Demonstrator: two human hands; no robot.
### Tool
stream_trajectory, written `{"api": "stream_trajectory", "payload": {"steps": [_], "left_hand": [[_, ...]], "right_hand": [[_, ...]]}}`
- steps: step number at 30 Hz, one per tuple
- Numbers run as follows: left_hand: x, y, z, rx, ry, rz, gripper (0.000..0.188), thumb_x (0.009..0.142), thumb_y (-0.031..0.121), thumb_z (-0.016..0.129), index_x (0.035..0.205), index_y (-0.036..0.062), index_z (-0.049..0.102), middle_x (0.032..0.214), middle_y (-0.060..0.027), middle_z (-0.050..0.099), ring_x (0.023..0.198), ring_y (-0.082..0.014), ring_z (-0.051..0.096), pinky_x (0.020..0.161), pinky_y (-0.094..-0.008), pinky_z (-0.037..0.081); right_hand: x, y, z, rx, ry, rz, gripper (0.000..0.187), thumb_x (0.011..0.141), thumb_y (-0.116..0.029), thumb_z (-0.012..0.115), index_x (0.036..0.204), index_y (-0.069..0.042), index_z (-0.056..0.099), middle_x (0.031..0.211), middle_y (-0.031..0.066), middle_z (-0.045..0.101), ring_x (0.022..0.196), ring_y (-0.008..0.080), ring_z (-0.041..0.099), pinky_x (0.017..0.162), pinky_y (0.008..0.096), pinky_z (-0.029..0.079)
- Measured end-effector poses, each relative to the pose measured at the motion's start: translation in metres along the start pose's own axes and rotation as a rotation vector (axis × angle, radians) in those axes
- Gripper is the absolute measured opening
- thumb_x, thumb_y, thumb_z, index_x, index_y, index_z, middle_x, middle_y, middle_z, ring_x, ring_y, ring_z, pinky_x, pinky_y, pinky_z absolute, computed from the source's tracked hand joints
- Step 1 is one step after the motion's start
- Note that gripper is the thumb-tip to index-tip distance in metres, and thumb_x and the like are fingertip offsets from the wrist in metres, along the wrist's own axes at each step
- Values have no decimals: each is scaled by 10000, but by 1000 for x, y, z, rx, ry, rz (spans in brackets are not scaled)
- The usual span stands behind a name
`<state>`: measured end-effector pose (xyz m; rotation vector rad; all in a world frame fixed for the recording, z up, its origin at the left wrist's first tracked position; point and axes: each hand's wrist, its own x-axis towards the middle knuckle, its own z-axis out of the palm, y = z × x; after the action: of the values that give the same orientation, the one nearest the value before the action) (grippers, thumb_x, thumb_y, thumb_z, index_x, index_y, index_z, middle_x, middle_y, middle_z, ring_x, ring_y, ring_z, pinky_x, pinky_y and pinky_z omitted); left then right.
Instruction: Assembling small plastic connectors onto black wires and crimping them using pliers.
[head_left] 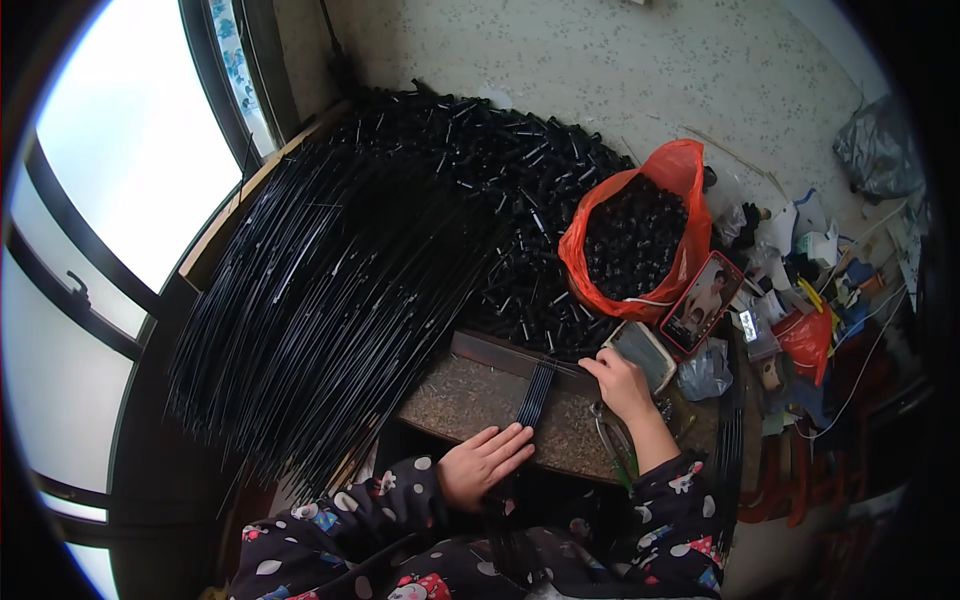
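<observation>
A row of thin black rods (535, 395) lies side by side on the worn brown work board (455, 393), their far ends at a dark raised bar (500, 357). My left hand (487, 463) rests flat at the near ends of these rods, fingers stretched out and close together. At the right end of the bar is my right hand (622, 385), its thumb and forefinger brought together; whatever they may pinch is too small to make out. Pliers (610, 440) with green on the handles lie just below my right wrist.
Long black rods (320, 300) fill the left side in a big bundle. Behind the board spreads a heap of short black tubular pieces (520, 170). A red plastic bag (575, 245) holds more small black parts. Beside it lean a phone (700, 305) and a pale-lined tray (642, 355); clutter lies right.
</observation>
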<state>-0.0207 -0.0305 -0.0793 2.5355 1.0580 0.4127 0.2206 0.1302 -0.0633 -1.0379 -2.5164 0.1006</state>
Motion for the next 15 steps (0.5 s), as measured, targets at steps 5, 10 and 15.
{"api": "stream_trajectory", "payload": {"steps": [5,10,15], "left_hand": [[-2,0,3,4,22,25,905,639,365,631,1368,-3,240,1446,-178,202,1349,-287,195,1062,-411,211],[-3,1,5,50,27,29,912,632,381,637,1363,-4,249,1440,-193,205,1337,-310,215,1054,-413,223],[-4,3,6,141,-5,27,924,677,500,611,1360,-5,249,1433,-206,210,1325,-333,230,1045,-430,232]], "right_hand": [[6,2,-3,234,-23,79,148,768,-27,565,872,-89,651,784,83,552,734,292,581,624,363,470],[20,-19,1,165,-181,235,129,821,-117,539,889,-100,648,855,82,586,827,305,582,705,391,470],[28,-14,14,233,-149,183,121,794,-132,574,861,-105,671,836,94,599,814,304,590,696,383,476]]}}
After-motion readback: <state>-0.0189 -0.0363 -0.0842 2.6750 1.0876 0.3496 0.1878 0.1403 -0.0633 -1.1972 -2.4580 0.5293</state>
